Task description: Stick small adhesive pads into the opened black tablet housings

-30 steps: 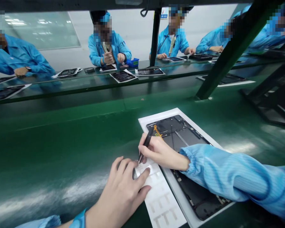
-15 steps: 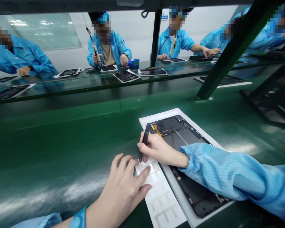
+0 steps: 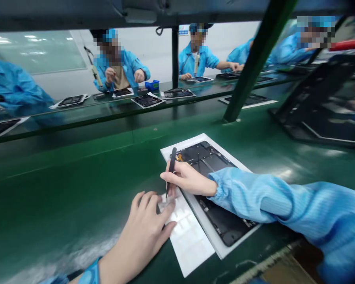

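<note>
While L hand (image 3: 142, 232) pins sheet (image 3: 189, 236), tweezers (image 3: 170, 171) stand near-upright, tip down.

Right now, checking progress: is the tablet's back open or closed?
Open: the tablet shows exposed internals on its white tray.

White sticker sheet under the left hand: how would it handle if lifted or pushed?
The sticker sheet looks thin and flat, so it is probably floppy and very light. The green belt is glossy, so it may slide easily; the left hand presses it down while the right hand works tweezers at its top edge.
</note>
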Demonstrator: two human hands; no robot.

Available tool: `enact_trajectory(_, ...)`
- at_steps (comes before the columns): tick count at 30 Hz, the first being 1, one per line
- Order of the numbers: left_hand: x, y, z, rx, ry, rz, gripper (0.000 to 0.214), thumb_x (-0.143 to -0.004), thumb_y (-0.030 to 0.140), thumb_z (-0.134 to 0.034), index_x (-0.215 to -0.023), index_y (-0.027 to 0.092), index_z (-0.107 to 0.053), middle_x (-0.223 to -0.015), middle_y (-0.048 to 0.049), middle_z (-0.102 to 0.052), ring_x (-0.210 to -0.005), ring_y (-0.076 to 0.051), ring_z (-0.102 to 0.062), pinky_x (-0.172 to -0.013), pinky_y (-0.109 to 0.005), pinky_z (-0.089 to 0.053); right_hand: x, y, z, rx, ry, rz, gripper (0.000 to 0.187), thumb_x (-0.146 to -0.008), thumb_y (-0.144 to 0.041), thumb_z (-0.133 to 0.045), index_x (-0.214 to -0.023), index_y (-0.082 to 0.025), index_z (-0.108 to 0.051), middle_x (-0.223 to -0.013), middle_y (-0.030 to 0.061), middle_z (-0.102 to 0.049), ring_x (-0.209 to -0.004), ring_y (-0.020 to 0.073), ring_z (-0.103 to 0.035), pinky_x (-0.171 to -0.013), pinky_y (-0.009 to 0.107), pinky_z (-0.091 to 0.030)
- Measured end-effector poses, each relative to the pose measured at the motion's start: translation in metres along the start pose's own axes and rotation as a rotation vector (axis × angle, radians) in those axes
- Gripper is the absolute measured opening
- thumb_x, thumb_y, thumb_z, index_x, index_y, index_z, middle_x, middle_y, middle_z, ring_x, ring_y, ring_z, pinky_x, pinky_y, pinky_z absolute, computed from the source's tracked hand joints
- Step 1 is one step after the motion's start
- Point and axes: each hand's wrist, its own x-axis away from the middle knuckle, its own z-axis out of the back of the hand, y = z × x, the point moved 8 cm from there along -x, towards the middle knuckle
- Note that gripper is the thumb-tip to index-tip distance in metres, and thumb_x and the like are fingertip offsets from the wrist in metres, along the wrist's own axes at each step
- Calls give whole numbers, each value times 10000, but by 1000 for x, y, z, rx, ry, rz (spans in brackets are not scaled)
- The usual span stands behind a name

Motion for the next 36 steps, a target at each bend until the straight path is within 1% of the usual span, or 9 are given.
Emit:
enact_trajectory(3, 1, -1, 0, 24, 3, -69, 242, -938, 190, -424, -1144, 131, -537, -1011, -137, -474, -1004, -320, -437, -787, -530, -439, 39, -17, 22, -20, 36, -17, 328, -821, -480, -609, -733, -212, -442, -580, -15, -592, -551, 187, -656, -515, 278, -534)
enact_trajectory(5, -1, 2, 3, 69, 18, -117, 248, -939, 170, -434, -1162, 107, -524, -1068, -154, -470, -1038, -317, -429, -814, -517, -432, 77, -24, 37, 16, 129, -19, 310, -805, -449, -656, -744, -187, -501, -686, 25, -619, -657, 200, -666, -607, 300, -547)
enact_trajectory(9, -10, 29, 13, 277, 47, -256, 239, -925, 98, -451, -1146, 74, -536, -1104, -149, -500, -1106, -285, -421, -898, -441, -421, 153, -16, 56, 48, 540, -30, 219, -819, -350, -679, -733, -179, -573, -736, 27, -621, -678, 174, -638, -603, 259, -533)
enact_trajectory(12, -20, 58, 14, 386, 11, -373, 210, -916, 89, -458, -1091, 64, -571, -1047, -131, -550, -1074, -262, -447, -914, -407, -438, 188, 0, 51, -30, 867, -32, 213, -840, -313, -667, -702, -184, -568, -648, -11, -596, -553, 123, -607, -527, 200, -509)
enact_trajectory(15, -26, 74, 8, 430, -66, -445, 213, -920, 111, -449, -1083, 67, -580, -1049, -130, -574, -1058, -257, -460, -910, -400, -470, 193, 9, 37, 0, 965, -38, 236, -855, -307, -642, -676, -186, -549, -605, -12, -589, -515, 124, -588, -494, 205, -483)
enact_trajectory(19, -27, 74, -1, 446, -170, -433, 248, -939, 126, -403, -1112, 89, -578, -1106, -136, -569, -1083, -257, -459, -874, -376, -508, 194, 13, 34, 77, 1013, -73, 237, -875, -310, -614, -684, -189, -544, -584, -16, -563, -512, 135, -571, -489, 226, -456)
enact_trajectory(25, -25, 70, 0, 427, -178, -425, 281, -945, 137, -387, -1144, 96, -581, -1104, -130, -578, -1060, -264, -468, -855, -393, -521, 197, 11, 37, 133, 1039, -96, 247, -879, -280, -606, -657, -193, -542, -578, -26, -534, -511, 119, -531, -487, 210, -427)
enact_trajectory(30, -29, 71, 1, 410, -163, -427, 293, -925, 106, -388, -1129, 95, -599, -1080, -122, -597, -1033, -263, -485, -852, -398, -519, 200, 4, 32, 114, 1103, 2, 231, -861, -197, -615, -645, -199, -535, -623, -29, -564, -575, 104, -547, -541, 171, -450)
enact_trajectory(36, -30, 72, 4, 396, -155, -442, 296, -908, 92, -389, -1104, 86, -611, -1069, -119, -607, -1029, -259, -487, -851, -379, -515, 198, 7, 29, 62, 1080, 5, 224, -862, -193, -617, -649, -200, -550, -612, -15, -563, -558, 117, -541, -512, 191, -457)
